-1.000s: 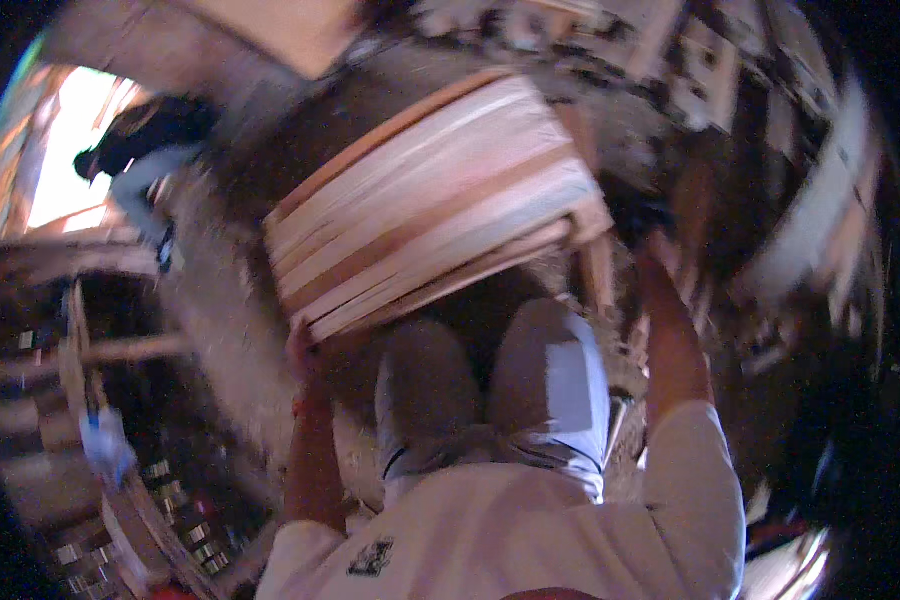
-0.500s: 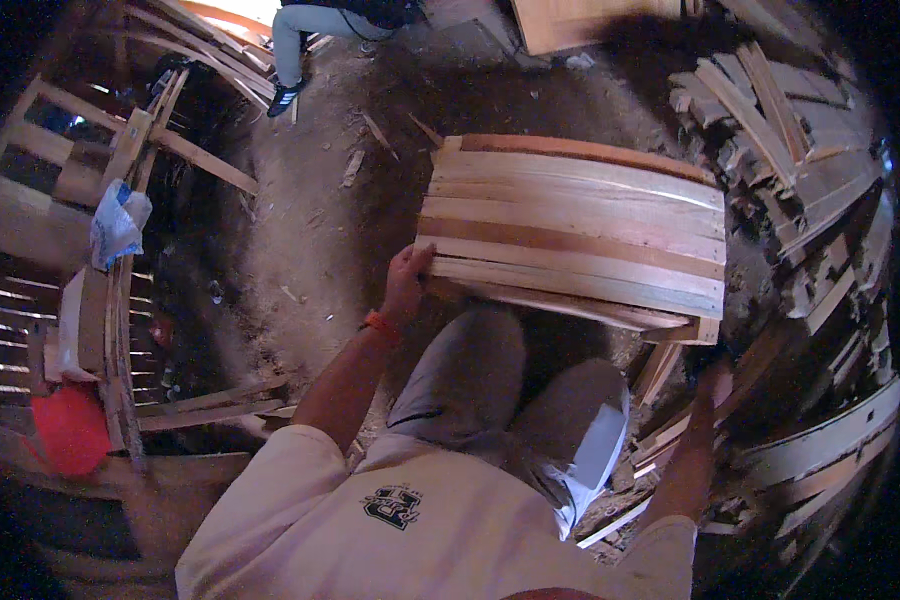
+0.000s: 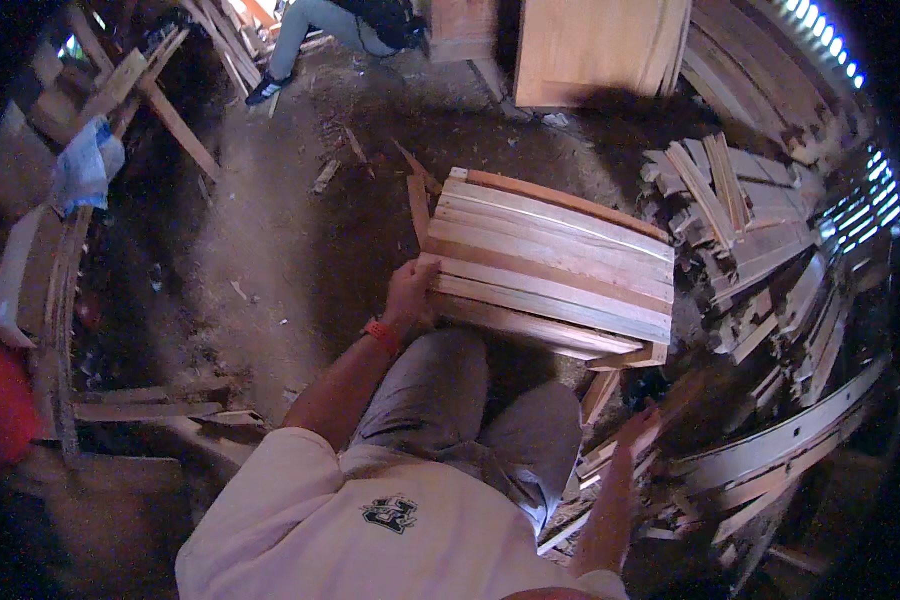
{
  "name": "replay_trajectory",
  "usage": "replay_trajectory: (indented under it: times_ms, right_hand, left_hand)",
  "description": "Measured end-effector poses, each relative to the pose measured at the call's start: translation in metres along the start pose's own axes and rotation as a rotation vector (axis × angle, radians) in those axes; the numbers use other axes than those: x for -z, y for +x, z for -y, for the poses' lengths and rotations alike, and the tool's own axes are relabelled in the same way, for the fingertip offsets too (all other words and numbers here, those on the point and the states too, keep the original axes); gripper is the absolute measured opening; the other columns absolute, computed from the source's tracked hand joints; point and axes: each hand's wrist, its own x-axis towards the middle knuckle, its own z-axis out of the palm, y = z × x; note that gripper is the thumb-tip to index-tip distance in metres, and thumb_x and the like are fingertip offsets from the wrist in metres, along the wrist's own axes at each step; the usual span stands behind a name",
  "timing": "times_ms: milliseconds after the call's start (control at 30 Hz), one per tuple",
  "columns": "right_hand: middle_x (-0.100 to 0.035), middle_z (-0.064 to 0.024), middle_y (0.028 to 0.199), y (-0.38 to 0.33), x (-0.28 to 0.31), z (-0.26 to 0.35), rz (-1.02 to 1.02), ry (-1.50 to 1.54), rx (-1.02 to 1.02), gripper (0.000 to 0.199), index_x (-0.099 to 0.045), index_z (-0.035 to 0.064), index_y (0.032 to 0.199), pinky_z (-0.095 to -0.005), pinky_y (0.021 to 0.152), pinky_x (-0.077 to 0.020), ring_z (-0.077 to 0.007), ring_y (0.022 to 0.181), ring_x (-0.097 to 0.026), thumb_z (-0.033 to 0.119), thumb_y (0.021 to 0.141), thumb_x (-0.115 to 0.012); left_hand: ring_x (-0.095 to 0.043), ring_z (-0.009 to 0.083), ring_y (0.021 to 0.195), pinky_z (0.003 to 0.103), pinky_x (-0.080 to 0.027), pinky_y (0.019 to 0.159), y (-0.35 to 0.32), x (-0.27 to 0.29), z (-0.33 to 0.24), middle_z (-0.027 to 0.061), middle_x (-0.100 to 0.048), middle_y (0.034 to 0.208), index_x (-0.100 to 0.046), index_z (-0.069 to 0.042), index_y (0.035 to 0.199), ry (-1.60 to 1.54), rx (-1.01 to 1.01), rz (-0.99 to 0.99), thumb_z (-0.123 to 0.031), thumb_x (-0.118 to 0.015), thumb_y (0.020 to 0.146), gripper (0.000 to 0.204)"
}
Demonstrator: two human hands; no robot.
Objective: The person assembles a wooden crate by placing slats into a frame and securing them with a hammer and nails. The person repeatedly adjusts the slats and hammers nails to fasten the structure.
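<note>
A slatted wooden crate (image 3: 550, 245) is tilted above my knees, its pale and reddish slats facing up. My left hand (image 3: 410, 290), with a red band at its wrist, grips the crate's left end; the fingertips curl over the edge and the rest of the fingers are partly hidden. Below the crate's near right corner is my right hand (image 3: 640, 428), apart from the crate and over a heap of wood strips. Its fingers are dim and blurred, so their pose is unclear. Close above it lies a dark object (image 3: 650, 388) too shadowed to name.
Scrap boards (image 3: 740, 210) are piled at the right, with long curved planks (image 3: 780, 435) nearer me. Large wooden panels (image 3: 590, 55) stand at the back. Another person's leg (image 3: 300, 40) shows at the far left. A plastic bag (image 3: 85, 165) hangs on the left framework.
The whole view has shifted, bringing more of the back panels and right wall into sight. The crate appears more slanted. My right hand has drawn down, farther from the crate's corner.
</note>
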Motion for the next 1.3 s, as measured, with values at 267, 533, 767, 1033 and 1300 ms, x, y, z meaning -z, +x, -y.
replay_trajectory:
  times_ms: [267, 533, 767, 1033, 1300]
  right_hand:
    - [-0.067, -0.0027, 0.097, -0.087, 0.049, 0.185, 0.222, 0.541, -0.051, 0.023, -0.067, 0.0005, 0.12, -0.0214, 0.065, -0.04, -0.006, 0.077, -0.053, 0.009, 0.102, -0.056]
    - [-0.066, -0.01, 0.111, -0.072, -0.006, 0.313, 0.445, 0.524, 0.558, 0.031, -0.069, -0.0012, 0.121, -0.0368, 0.091, -0.0541, -0.0244, 0.106, -0.066, -0.01, 0.094, -0.055]
    - [-0.068, -0.0122, 0.105, -0.072, -0.098, 0.419, 0.499, 0.344, 0.588, 0.018, -0.074, 0.0028, 0.112, -0.0344, 0.085, -0.0534, -0.0231, 0.093, -0.068, 0.004, 0.099, -0.062]
    - [-0.065, -0.0155, 0.101, -0.066, -0.178, 0.428, 0.438, 0.244, 0.808, 0.01, -0.071, 0.0017, 0.102, -0.0442, 0.083, -0.0539, -0.0336, 0.09, -0.068, 0.004, 0.096, -0.062]
    - [-0.066, -0.0175, 0.107, -0.081, -0.184, 0.433, 0.457, 0.38, 0.802, 0.025, -0.061, 0.0004, 0.118, -0.0428, 0.088, -0.0567, -0.0325, 0.101, -0.07, -0.003, 0.093, -0.063]
  left_hand:
    - [-0.067, 0.0188, 0.106, 0.035, -0.051, 0.097, -0.009, -0.007, -0.039, 0.0099, -0.071, 0.122, -0.065, -0.002, 0.131, -0.364, 0.242, 0.242, -0.053, -0.051, 0.105, 0.059]
    - [-0.068, 0.0245, 0.114, 0.04, -0.053, 0.101, 0.047, -0.008, -0.048, 0.0107, -0.071, 0.127, -0.064, -0.002, 0.134, -0.478, 0.455, 0.43, -0.051, -0.054, 0.104, 0.058]
    - [-0.065, 0.0245, 0.12, 0.041, -0.052, 0.105, 0.035, -0.02, -0.059, 0.0117, -0.065, 0.137, -0.055, -0.004, 0.144, -0.643, 0.444, 0.397, -0.052, -0.053, 0.104, 0.062]
    - [-0.071, 0.0241, 0.105, 0.041, -0.059, 0.09, 0.033, -0.028, -0.058, 0.0088, -0.071, 0.122, -0.058, -0.008, 0.138, -0.722, 0.486, 0.387, -0.049, -0.05, 0.106, 0.052]
    - [-0.07, 0.0225, 0.108, 0.039, -0.058, 0.094, 0.032, -0.022, -0.062, 0.0079, -0.069, 0.126, -0.056, -0.011, 0.143, -0.635, 0.451, 0.39, -0.052, -0.047, 0.106, 0.055]
